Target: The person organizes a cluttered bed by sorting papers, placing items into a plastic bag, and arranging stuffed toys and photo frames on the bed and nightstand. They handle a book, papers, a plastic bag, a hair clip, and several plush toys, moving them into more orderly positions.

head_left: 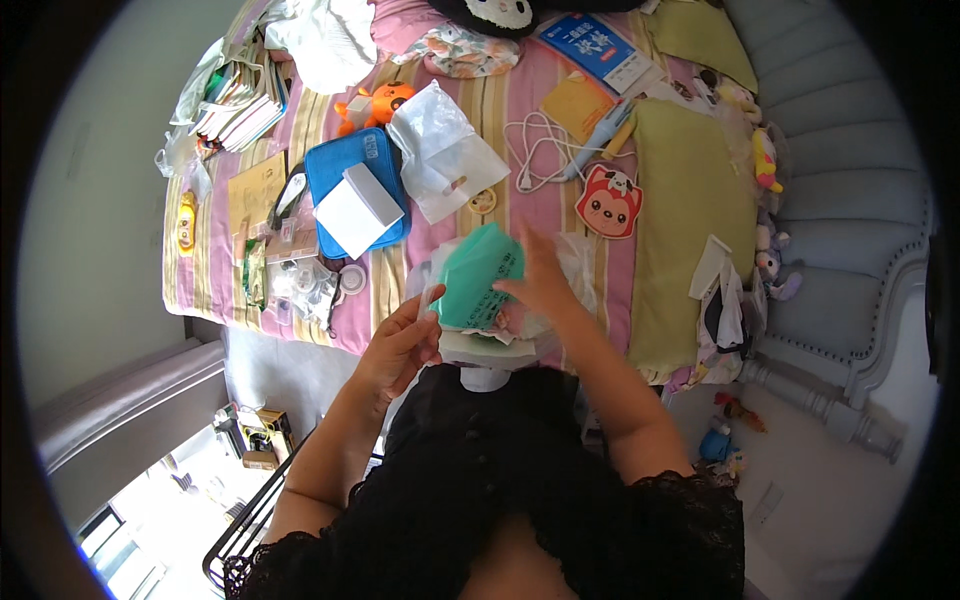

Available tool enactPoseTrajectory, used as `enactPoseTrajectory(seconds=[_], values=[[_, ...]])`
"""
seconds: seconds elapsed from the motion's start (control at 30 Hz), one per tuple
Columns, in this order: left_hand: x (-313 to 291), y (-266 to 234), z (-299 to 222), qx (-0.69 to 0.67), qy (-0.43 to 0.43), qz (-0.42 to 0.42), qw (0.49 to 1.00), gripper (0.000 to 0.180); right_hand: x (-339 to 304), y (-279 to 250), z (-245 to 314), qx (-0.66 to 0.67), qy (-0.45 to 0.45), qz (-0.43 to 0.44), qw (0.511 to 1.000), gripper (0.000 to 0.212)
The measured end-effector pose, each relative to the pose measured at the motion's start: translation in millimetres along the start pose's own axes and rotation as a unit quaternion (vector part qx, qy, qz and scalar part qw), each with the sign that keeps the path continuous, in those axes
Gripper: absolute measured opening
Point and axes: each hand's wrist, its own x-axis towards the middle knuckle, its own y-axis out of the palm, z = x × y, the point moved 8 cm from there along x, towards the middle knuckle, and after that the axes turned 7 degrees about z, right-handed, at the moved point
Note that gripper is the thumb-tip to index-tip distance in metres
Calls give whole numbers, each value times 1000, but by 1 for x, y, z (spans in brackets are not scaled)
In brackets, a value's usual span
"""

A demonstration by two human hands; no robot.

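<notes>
A teal packet (478,268) with dark print lies in front of me, on or in a clear plastic bag (575,262) at the near edge of the bed. My left hand (403,345) is beside the packet's lower left corner, thumb and fingers pinched on the bag's edge. On the packet's right side is my right hand (545,278), its fingers apart and slightly blurred, the thumb close to the printed face. Whether that thumb touches the packet I cannot tell. Under the packet a pale, partly covered item (488,346) shows through the plastic.
A blue zip case (335,160) carries a white box (370,197). Beyond the packet lie a white plastic bag (440,150), a round yellow disc (483,202), a white cable (530,160) and a red fox-faced item (609,201). Small wrapped items (300,285) are on the left.
</notes>
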Motion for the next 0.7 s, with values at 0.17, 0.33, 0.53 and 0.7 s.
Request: enactPoseTrajectory(seconds=[0.17,0.33,0.53,0.7], values=[[-11,-27,-5,0,31,-47,998,45,57,-3,-36,245,94,269,927,31],[-25,-52,3,-20,27,-81,996,43,111,-61,-92,564,300,-18,769,15],[-32,-58,7,-54,35,-89,994,42,140,-3,-133,657,373,-76,650,10],[-32,-62,4,-39,41,-95,994,41,169,57,-128,687,396,-72,604,12]])
